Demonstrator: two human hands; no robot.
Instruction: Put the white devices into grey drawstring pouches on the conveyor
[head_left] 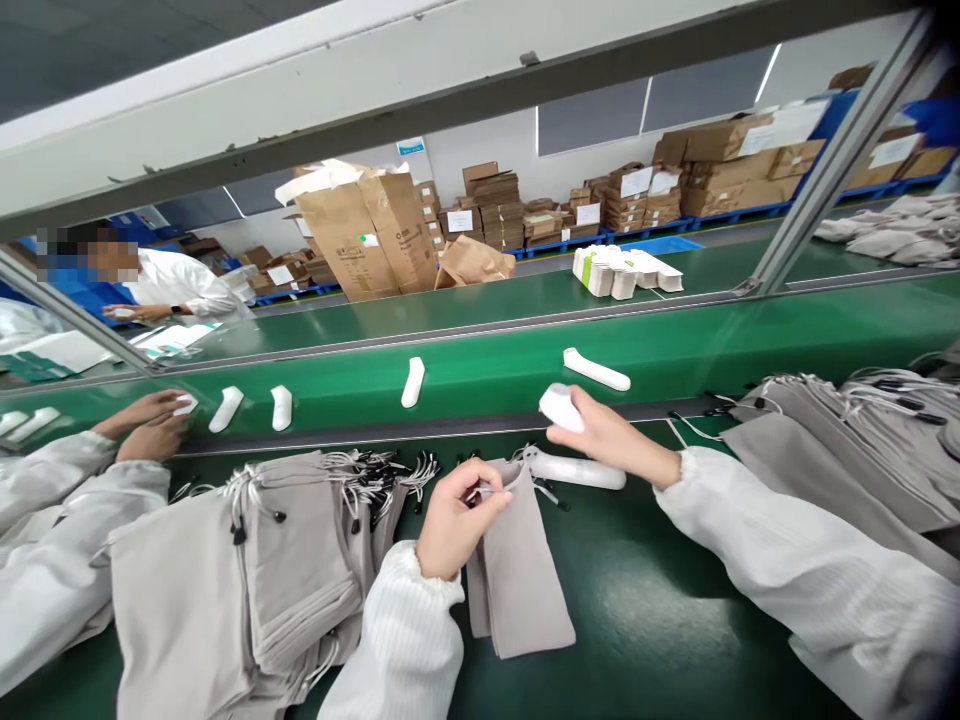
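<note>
My left hand (459,515) pinches the upper edge of a grey drawstring pouch (523,585), which hangs down toward me over the green table. In my right hand (613,438), held over the near edge of the conveyor belt, is a white angled-head device (559,406); my fingers cover part of it. Another white device (581,471) lies just behind the pouch, below my right hand. Left of my left hand is a thick stack of grey pouches (300,570) with white cords and black toggles.
On the green belt (487,385) lie several white devices (412,382). A co-worker's hands (154,425) are at the left. More grey pouches (832,450) lie at the right. Small white boxes (622,270) stand beyond the belt, near a large carton (367,235). A person (180,280) works farther back.
</note>
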